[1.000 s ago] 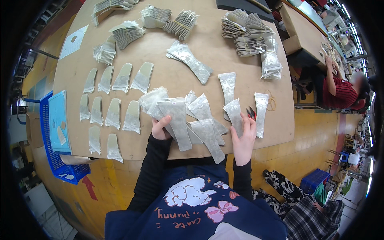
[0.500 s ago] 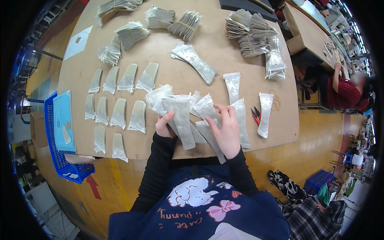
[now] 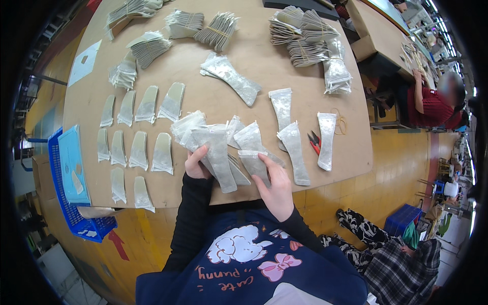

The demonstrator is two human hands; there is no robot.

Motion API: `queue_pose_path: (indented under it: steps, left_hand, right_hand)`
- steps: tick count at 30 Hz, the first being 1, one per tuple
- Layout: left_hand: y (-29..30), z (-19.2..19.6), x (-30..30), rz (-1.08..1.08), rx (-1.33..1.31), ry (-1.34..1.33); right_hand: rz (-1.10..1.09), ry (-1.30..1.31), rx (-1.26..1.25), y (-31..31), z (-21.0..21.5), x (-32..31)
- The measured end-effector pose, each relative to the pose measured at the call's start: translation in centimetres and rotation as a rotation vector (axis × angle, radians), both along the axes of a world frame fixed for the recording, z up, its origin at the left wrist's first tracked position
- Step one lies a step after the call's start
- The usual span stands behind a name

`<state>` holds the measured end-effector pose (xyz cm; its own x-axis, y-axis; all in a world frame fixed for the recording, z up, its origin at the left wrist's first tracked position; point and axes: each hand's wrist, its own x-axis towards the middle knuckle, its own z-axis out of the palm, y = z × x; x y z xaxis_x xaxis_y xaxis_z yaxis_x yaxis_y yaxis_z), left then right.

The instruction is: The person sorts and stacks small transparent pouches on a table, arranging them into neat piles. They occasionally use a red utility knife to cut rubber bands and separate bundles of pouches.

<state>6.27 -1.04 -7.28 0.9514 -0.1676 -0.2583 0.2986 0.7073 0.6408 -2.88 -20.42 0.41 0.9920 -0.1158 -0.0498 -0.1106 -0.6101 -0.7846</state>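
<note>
My left hand is closed on a fanned stack of grey curved fabric pieces, thumb on top, near the table's front edge. Just right of it, my right hand has its thumb and fingers closed on the edge of a wide-ended grey fabric piece. More loose pieces lie partly beneath and behind this one. To the right of my right hand rest two overlapping long pieces and a single long piece.
Small stacks of beige-grey pieces stand in rows at left. Banded bundles line the table's far side. Red-handled snippers and rubber bands lie right. A blue basket is left; a person sits far right.
My right hand has come down and left from above the loose pieces and now grips one, whose wide end has turned. The left hand keeps its stack. The whole view has shifted slightly.
</note>
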Motion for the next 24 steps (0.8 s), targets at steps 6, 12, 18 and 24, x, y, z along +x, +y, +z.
queue_pose_path:
  steps: [6, 12, 18, 24]
  left_hand:
    - [0.2, -0.6, -0.2, -0.015, -0.035, 0.043]
    - [0.4, -1.5, -0.1, -0.083, -0.050, 0.021]
    - [0.3, -0.2, -0.3, -0.119, -0.048, -0.004]
    - [-0.2, 0.4, -0.7, -0.101, 0.114, -0.006]
  right_hand:
    - [0.034, -0.036, -0.026, -0.6, 0.7, 1.6]
    - [-0.328, -0.168, -0.169, -6.9, 0.5, 3.4]
    - [-0.579, -0.043, -0.321, -12.8, -2.0, 3.2]
    - [-0.519, -0.103, 0.209, -10.7, 0.4, 3.6]
